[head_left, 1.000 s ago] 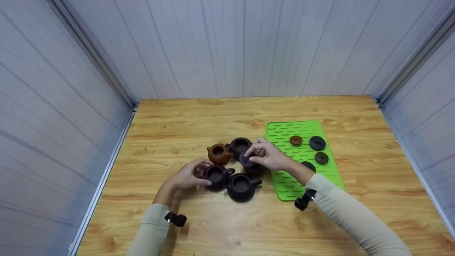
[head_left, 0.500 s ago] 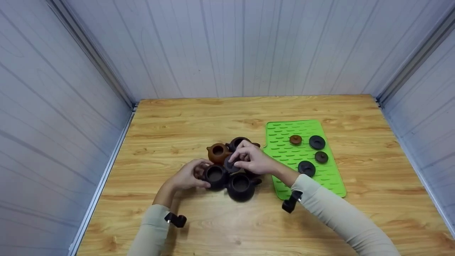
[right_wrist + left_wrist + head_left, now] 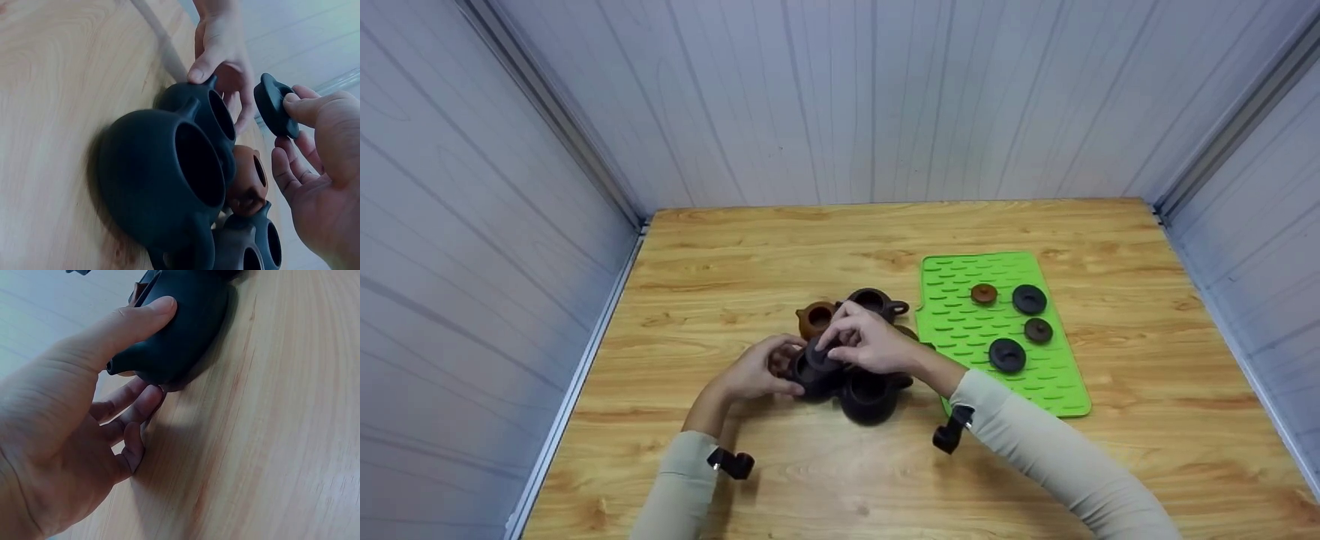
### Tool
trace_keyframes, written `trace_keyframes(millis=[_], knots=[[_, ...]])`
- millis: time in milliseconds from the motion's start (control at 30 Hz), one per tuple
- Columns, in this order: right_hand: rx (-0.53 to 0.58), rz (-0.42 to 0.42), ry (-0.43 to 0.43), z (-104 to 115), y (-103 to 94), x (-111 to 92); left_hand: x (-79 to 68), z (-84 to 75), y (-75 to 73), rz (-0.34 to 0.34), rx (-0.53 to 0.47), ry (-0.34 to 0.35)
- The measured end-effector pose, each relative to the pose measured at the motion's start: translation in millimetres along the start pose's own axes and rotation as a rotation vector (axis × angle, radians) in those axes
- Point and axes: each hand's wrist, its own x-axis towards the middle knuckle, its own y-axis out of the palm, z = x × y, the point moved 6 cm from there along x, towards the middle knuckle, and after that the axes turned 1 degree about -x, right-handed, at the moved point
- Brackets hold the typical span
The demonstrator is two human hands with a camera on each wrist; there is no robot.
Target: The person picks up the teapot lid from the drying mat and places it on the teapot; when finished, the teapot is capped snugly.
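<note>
My left hand [image 3: 757,369] holds a lidless dark teapot [image 3: 814,386] on its spout side. In the left wrist view, the thumb presses on the pot's body [image 3: 191,332] and the fingers are at the far side of the spout. My right hand [image 3: 870,343] pinches a dark teapot lid [image 3: 819,355] by its knob. The right wrist view shows this lid [image 3: 275,107] tilted, raised off the pot's open mouth. Close by stand a larger black teapot [image 3: 868,409] and a small reddish-brown teapot [image 3: 812,321], both without lids.
Behind my right hand stands another dark teapot [image 3: 877,300]; one more is mostly hidden by that hand. On the right, a green mat [image 3: 952,322] bears several lids, including a reddish-brown lid [image 3: 984,294] and a black lid [image 3: 1007,355]. Panel walls [image 3: 840,112] surround the wooden table.
My right hand has carried the lid leftward, from over the teapots near the mat to over the pot in my left hand. The left hand has stayed in place.
</note>
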Motion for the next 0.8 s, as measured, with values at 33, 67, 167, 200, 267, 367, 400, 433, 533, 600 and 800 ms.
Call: trace_keyframes(millis=[33, 67, 167, 200, 267, 367, 400, 433, 533, 600, 800], knots=[[-0.001, 0.000, 0.000, 1.1, 1.0, 0.7, 0.2, 0.5, 0.0, 0.002, 0.003, -0.002], [0.000, 0.000, 0.002, 1.7, 2.0, 1.3, 0.3, 0.7, 0.0, 0.003, 0.004, -0.004], [0.000, 0.001, 0.012, 0.9, 5.2, 3.4, 1.0, 1.6, -0.1, 0.009, 0.012, -0.007], [-0.002, 0.001, 0.013, 0.4, 6.3, 4.2, 1.1, 1.8, -0.1, 0.011, 0.012, -0.007], [-0.001, 0.000, 0.018, -1.6, 8.6, 6.0, 1.6, 2.0, -0.2, 0.013, 0.013, -0.005], [-0.006, -0.002, 0.018, -4.4, 11.8, 9.4, 1.5, 2.2, -0.5, 0.010, 0.016, -0.003], [-0.009, -0.004, 0.018, -5.3, 12.8, 10.6, 1.4, 2.3, -0.6, 0.009, 0.015, -0.002], [-0.012, -0.005, 0.017, -6.2, 13.8, 11.6, 1.3, 2.4, -0.6, 0.008, 0.013, -0.003], [-0.017, -0.006, 0.013, -7.8, 16.9, 13.6, 1.4, 2.3, -0.4, 0.009, 0.006, -0.003], [-0.016, -0.004, 0.012, -8.6, 19.0, 14.3, 1.5, 2.0, -0.3, 0.011, 0.006, -0.004], [-0.020, 0.002, 0.004, -11.1, 23.8, 14.4, 0.8, 1.8, -0.7, 0.011, 0.020, -0.008]])
